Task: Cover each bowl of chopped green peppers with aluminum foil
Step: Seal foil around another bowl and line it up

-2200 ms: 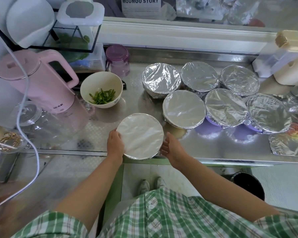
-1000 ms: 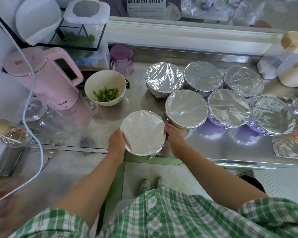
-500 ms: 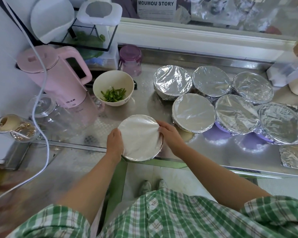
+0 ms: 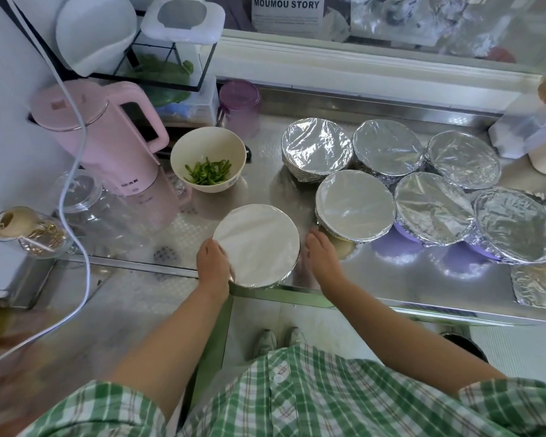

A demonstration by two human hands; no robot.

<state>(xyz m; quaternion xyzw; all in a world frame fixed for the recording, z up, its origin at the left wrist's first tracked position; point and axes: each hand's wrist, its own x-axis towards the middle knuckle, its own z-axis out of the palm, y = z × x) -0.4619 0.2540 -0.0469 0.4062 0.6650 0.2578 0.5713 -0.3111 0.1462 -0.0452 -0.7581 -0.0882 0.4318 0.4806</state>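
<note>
1. Stainless steel counter (image 4: 391, 279): bears every item below.
2. Pink plastic electric kettle (image 4: 108, 137): upright at the far left, with its handle turned toward the bowls.
3. Six round bowls wrapped in crinkled aluminium foil (image 4: 432, 208): two rows of three on the right, crowded side by side, all covered.
4. Loose sheet of crumpled aluminium foil (image 4: 539, 285): lying at the right edge, near the counter's front lip.
5. Round bowl under smooth aluminium foil (image 4: 256, 244): at the counter's front edge, directly before you and between your hands, apart from the six.
6. Cream round bowl (image 4: 202, 146): uncovered, behind item 5 and just beside the kettle.
7. Your left hand (image 4: 213, 263): cupped on the left side of item 5, fingers curved round its rim, holding it.
8. Your right hand (image 4: 320, 250): just beside the right side of item 5, fingers straight, gripping nothing. Whether it touches cannot be told.
9. Chopped green peppers (image 4: 207, 173): a small heap in the bottom of item 6.
</note>
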